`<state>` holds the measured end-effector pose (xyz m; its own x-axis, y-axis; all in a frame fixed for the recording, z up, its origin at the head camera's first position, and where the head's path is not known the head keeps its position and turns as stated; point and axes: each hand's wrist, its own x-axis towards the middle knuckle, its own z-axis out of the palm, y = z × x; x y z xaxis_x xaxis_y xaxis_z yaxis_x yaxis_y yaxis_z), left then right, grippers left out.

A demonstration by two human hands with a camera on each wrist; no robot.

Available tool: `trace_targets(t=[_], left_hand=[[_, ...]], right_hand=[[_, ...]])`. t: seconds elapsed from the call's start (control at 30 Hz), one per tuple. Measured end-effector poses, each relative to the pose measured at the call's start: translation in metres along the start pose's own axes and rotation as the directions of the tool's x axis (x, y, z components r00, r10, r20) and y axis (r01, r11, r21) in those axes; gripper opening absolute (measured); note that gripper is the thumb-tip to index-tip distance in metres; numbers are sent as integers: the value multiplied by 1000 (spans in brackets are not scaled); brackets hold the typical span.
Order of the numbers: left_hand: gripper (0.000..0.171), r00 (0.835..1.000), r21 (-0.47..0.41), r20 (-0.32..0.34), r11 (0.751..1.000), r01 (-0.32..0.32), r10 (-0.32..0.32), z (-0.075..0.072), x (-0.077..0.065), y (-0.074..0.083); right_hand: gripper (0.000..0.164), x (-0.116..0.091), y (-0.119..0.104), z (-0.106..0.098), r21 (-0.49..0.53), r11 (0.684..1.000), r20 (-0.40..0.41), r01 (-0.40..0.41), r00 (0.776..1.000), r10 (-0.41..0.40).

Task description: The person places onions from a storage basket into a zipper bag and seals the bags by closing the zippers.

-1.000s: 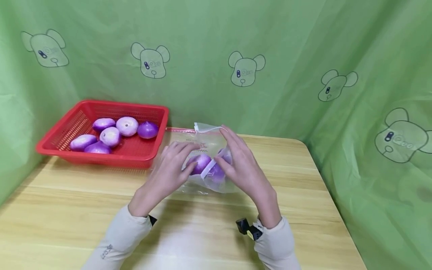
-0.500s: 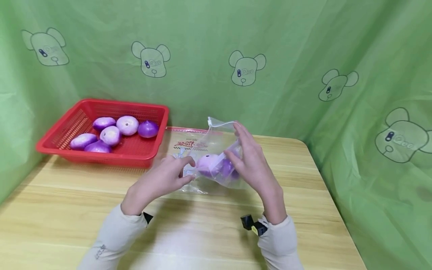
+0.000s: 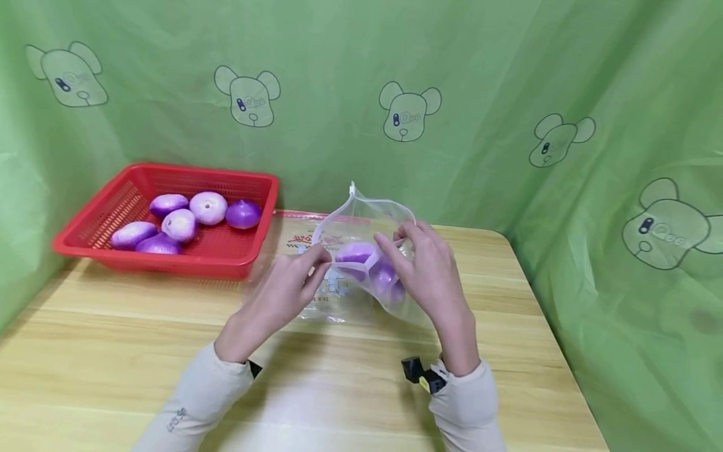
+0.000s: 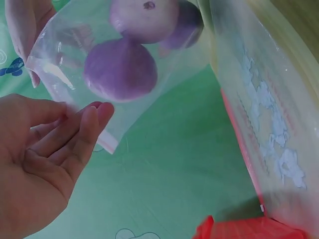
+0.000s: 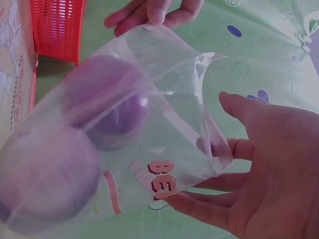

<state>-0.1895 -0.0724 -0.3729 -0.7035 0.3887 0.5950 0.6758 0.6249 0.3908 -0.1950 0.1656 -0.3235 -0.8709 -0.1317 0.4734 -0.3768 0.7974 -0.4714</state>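
Observation:
A clear zip-top bag [image 3: 369,266] stands tilted on the table with its mouth spread wide. Purple onions [image 3: 356,253] lie inside, one dark onion [image 4: 120,69] close to the plastic in the left wrist view. My left hand [image 3: 282,285] pinches the left side of the bag's rim between thumb and fingertips. On the right, my right hand [image 3: 433,270] has its fingers curled at the opposite rim. The right wrist view shows those fingers against the bag's edge while the thumb [image 5: 234,104] stands apart from it.
A red plastic basket [image 3: 169,260] holding several onions [image 3: 209,208] is at the left. Under the upright bag lies a flat printed bag [image 3: 307,235] with a red edge. Green curtains [image 3: 339,107] hang behind and to the right of the wooden table [image 3: 508,326].
The bag's mouth has spread from folded to wide. My left hand has gone from loose beside it to pinching its rim. My right hand has shifted right and its fingers have bent.

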Motion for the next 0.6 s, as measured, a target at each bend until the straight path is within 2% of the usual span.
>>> trace_targets(t=[0.17,0.3,0.4,0.5,0.6], left_hand=[[9,999,-45,-47,999,-13,11,3,1,5],[17,991,-51,-116,997,-65,59,3,1,10],[21,983,-29,-158,994,-104,98,1,1,14],[22,980,-8,-166,994,-112,109,1,0,17],[22,984,8,-145,995,-104,104,2,0,18]], right_hand=[[39,1,0,-5,35,998,-24,-54,998,54],[50,2,0,-10,63,995,-54,-83,995,87],[53,2,-1,-12,67,996,-114,-65,991,73],[56,2,-3,-13,70,997,-185,-40,981,52],[58,1,-3,-14,60,998,-234,-32,971,45]])
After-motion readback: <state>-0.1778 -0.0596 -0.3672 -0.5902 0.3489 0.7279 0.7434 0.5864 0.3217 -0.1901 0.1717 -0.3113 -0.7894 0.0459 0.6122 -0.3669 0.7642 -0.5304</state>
